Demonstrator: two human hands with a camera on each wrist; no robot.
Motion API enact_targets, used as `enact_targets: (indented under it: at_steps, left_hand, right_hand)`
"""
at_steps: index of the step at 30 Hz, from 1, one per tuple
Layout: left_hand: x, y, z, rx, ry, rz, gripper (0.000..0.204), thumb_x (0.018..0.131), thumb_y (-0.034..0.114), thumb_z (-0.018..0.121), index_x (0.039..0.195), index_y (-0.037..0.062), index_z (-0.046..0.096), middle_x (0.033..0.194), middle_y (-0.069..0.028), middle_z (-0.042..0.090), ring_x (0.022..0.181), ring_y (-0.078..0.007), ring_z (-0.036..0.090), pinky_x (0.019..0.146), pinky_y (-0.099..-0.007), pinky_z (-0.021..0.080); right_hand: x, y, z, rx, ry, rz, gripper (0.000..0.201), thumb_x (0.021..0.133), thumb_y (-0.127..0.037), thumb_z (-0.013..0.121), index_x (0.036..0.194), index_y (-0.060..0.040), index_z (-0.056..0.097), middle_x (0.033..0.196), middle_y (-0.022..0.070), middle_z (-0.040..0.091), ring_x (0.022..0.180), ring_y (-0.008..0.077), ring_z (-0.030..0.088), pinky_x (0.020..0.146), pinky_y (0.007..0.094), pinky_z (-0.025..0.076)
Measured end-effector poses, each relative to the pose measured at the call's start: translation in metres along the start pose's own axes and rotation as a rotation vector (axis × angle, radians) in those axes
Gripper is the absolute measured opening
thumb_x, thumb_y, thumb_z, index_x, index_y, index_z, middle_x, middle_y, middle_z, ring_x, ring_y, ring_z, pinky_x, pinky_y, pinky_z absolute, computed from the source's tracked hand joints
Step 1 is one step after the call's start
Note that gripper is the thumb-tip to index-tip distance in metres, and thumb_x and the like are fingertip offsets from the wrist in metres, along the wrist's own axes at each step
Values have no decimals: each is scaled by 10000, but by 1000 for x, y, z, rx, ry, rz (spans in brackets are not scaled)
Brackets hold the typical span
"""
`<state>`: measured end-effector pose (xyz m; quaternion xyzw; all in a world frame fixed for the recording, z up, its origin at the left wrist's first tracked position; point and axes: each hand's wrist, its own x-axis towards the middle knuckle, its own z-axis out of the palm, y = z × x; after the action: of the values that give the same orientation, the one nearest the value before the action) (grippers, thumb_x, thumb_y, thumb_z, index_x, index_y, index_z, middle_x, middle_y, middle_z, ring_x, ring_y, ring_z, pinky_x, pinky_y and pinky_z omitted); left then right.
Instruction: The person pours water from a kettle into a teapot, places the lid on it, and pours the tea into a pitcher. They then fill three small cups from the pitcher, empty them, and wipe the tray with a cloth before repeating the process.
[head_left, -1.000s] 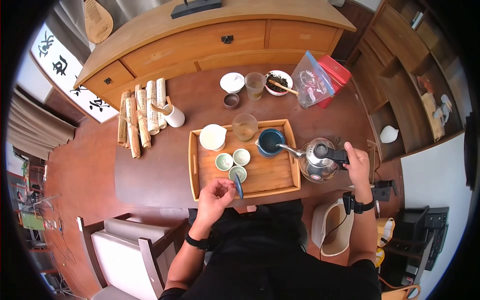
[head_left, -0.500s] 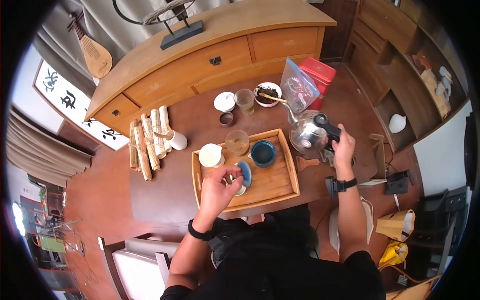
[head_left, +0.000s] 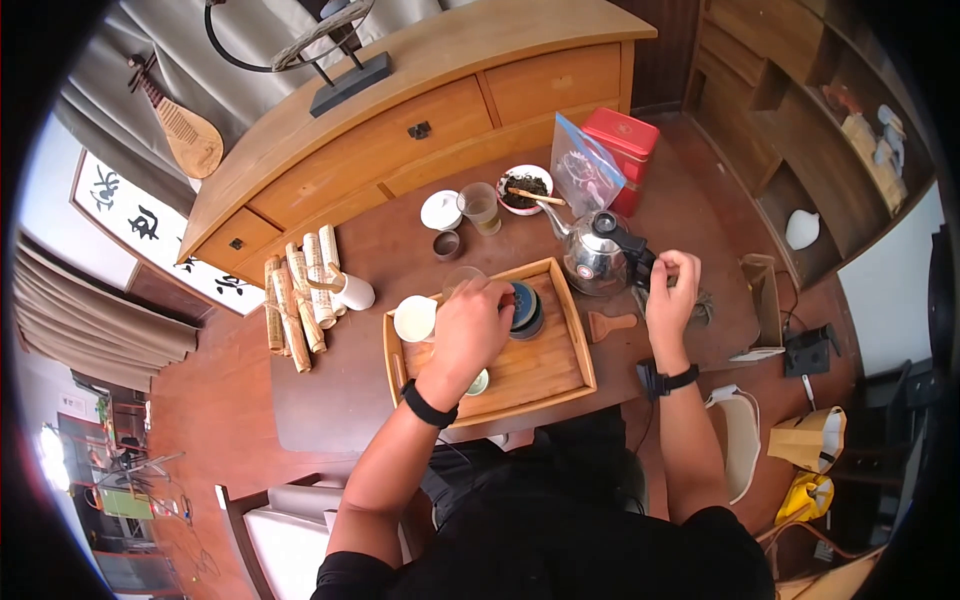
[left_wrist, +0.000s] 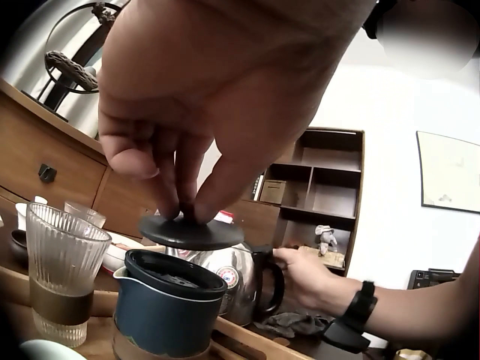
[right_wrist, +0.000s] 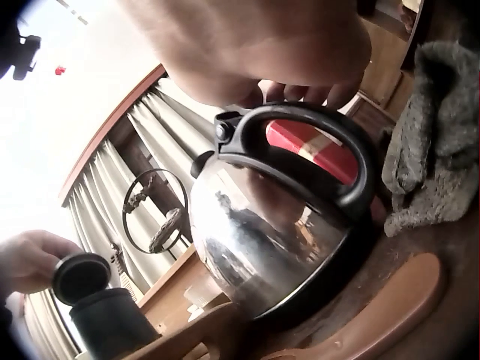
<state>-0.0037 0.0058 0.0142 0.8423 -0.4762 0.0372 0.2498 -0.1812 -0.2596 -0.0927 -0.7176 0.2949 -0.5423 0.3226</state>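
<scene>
My left hand (head_left: 470,335) pinches the knob of a dark blue lid (left_wrist: 191,234) between fingertips and thumb. The lid hangs slightly tilted, close over the blue teapot (left_wrist: 169,315), whose side has a small pouring lip. That pot stands on a wooden tray (head_left: 560,375). To the right of the tray, a steel kettle (head_left: 597,262) with a black handle rests on the table. My right hand (head_left: 675,295) is at the kettle handle, its loosely bent fingertips right beside the grip and not wrapped round it.
On the tray are a white pitcher (head_left: 415,320), a ribbed glass (left_wrist: 67,262) and a pale green cup (head_left: 478,382), partly hidden by my left arm. A brown wooden piece (head_left: 610,325) and grey cloth (right_wrist: 442,142) lie near the kettle. Behind stand a tea-leaf bowl (head_left: 525,188) and red tin (head_left: 622,150).
The kettle has moved from beside the pot back and right onto the table, and my right hand has loosened from its handle. My left hand has carried the lid from over the cups to above the pot.
</scene>
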Motion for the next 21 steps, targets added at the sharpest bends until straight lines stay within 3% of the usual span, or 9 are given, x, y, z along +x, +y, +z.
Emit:
enact_targets:
  at_steps: [4,9,16,19,21]
  left_hand:
    - [-2,-2,11,-52,-22,-12,243,901,110,852,1139,70,826,1036,-105,773,990,-343,766,874,-455,620]
    - [-6,3,13,-7,-28,-16,240,915,128,855,1145,67,827,1056,-106,773,989,-333,770,871,-461,623]
    - [-14,1,4,-98,15,-21,309,918,127,859,1221,72,831,1071,-105,776,934,-333,767,845,-455,625]
    - [-36,-10,-17,-126,20,-153,341,932,126,857,1266,64,825,1048,-90,781,874,-277,763,801,-418,621]
    - [-56,-29,-30,-200,118,-270,346,955,117,846,1295,61,819,1028,-81,789,830,-204,744,767,-362,608]
  right_hand:
    - [-34,-15,-18,25,-60,-19,164,998,59,704,1142,-14,676,1125,116,648,1011,270,659,941,383,548]
    - [-66,-13,-19,73,-142,62,203,977,110,689,1132,-21,677,1115,104,633,994,226,653,912,338,552]
    - [-102,6,-4,33,-234,52,185,960,109,689,1099,-14,674,1054,115,633,914,260,662,843,365,566]
    - [-100,3,-4,33,-222,37,183,952,108,686,1084,-19,674,1023,117,627,904,273,663,835,374,567]
    - [-101,4,-3,35,-205,23,183,951,108,685,1081,-20,675,1020,116,624,900,273,662,834,377,568]
